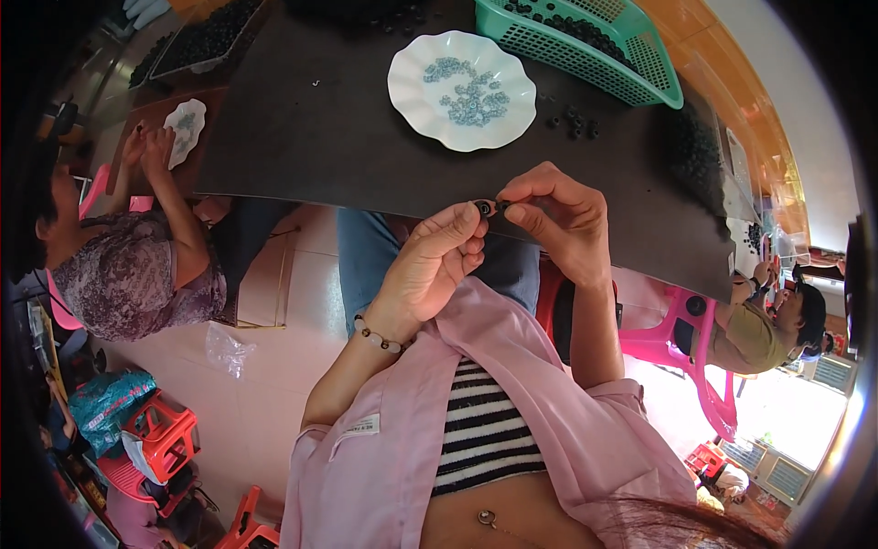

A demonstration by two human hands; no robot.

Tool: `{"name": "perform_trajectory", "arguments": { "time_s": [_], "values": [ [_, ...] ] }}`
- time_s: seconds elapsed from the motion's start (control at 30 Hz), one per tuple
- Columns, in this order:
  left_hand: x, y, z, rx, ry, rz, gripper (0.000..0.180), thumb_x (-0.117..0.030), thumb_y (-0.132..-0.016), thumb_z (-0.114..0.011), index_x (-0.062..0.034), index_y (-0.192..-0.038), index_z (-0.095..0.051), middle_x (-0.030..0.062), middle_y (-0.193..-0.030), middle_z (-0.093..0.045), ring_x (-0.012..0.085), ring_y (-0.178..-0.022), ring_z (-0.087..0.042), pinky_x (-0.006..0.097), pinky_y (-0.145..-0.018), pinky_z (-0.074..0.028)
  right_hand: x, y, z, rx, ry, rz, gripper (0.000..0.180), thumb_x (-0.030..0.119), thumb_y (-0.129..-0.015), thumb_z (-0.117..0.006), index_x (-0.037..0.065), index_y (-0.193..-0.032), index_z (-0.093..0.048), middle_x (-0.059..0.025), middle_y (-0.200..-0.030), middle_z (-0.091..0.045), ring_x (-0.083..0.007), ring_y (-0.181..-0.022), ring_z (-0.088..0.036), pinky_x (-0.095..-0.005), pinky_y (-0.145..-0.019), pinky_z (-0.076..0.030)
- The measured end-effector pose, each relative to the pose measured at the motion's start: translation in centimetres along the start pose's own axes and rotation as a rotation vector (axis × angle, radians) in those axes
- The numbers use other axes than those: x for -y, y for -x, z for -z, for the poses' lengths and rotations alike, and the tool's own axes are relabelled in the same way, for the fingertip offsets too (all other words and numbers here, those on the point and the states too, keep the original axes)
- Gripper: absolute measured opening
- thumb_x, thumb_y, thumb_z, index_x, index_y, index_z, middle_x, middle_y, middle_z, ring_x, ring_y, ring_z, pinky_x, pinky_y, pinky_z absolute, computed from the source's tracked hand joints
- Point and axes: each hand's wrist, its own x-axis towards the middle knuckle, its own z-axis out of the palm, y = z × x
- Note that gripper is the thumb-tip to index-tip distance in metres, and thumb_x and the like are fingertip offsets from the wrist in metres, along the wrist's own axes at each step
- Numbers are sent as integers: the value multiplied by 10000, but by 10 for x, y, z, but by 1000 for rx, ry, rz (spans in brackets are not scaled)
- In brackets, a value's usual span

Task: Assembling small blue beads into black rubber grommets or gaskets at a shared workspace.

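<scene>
My left hand and my right hand meet at the near edge of a dark table. Between their fingertips they pinch a small black ring-shaped part. A bead bracelet circles my left wrist. Beyond the hands, a white scalloped plate holds several small pale blue-grey pieces. A few loose black parts lie to the right of the plate.
A green plastic basket with black parts stands at the far right. A tray of black parts sits far left. One person works at the left with a second white plate; another person sits at the right. Pink and red stools stand below.
</scene>
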Motion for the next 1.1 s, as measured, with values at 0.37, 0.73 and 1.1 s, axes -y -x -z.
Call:
{"name": "perform_trajectory", "arguments": {
  "time_s": [0.37, 0.73, 1.1],
  "values": [
    [0, 2, 12, 20, 38, -29, 198, -277, -887, -676, -95, -961, -655, -54, -804, -578, 37, -685, -481, 189, -656, -416, 6, -3, -11, -1, 218, 74, 152, 16, -767, -743, 11, -910, -689, -43, -896, -643, -131, -832, -573, -262, -768, -445],
    [3, 4, 18, 33, -3, -74, 181, -248, -877, -689, -82, -944, -665, -43, -814, -597, 41, -688, -494, 190, -663, -424, 18, -4, -14, -13, 439, 183, 155, 21, -702, -770, 26, -845, -712, -46, -795, -655, -163, -782, -567, -283, -719, -444],
    [6, 3, 23, 33, -63, -117, 213, -225, -874, -695, -53, -998, -674, -33, -816, -624, 37, -687, -502, 173, -650, -417, 18, -2, -14, 13, 494, 192, 164, 14, -688, -770, 32, -842, -716, -47, -786, -658, -168, -772, -562, -287, -703, -448]
  ]
}}
